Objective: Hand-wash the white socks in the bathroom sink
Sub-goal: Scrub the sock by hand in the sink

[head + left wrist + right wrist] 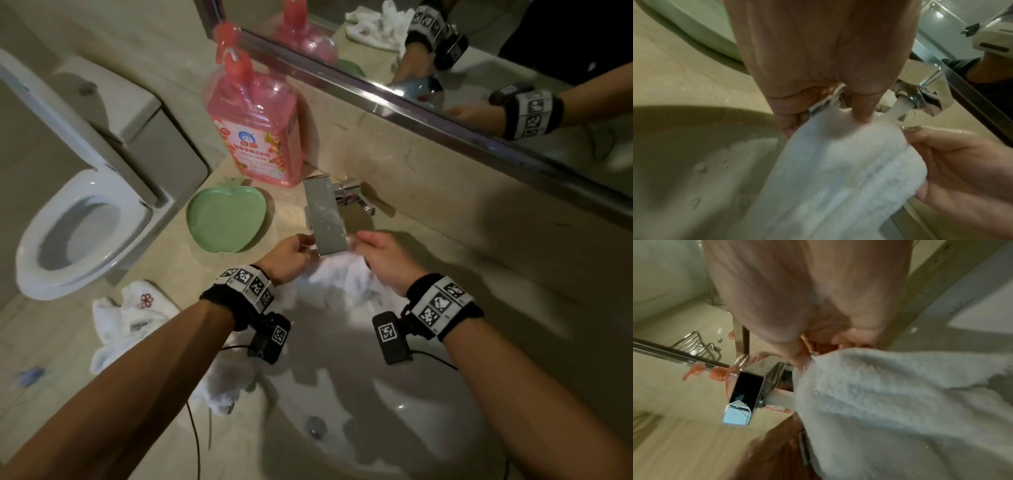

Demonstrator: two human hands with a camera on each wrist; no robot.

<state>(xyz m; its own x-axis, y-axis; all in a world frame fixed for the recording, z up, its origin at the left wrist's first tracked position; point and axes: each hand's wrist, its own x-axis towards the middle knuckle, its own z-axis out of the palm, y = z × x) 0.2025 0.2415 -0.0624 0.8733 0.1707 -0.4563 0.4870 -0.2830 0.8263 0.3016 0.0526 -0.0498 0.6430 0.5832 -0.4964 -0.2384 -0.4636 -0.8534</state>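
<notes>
A wet white sock hangs under the chrome tap over the white sink. Both hands hold its top edge. My left hand pinches the sock at its left side, fingers curled into the cloth. My right hand grips the sock at its right side. Water runs from the tap onto the cloth. A second white sock lies over the sink's left rim under my left forearm. Another white sock with a red flower mark lies on the counter at left.
A pink detergent bottle stands behind the tap, with a green apple-shaped dish beside it. A toilet is at the far left. The mirror runs along the back wall. The sink drain is uncovered.
</notes>
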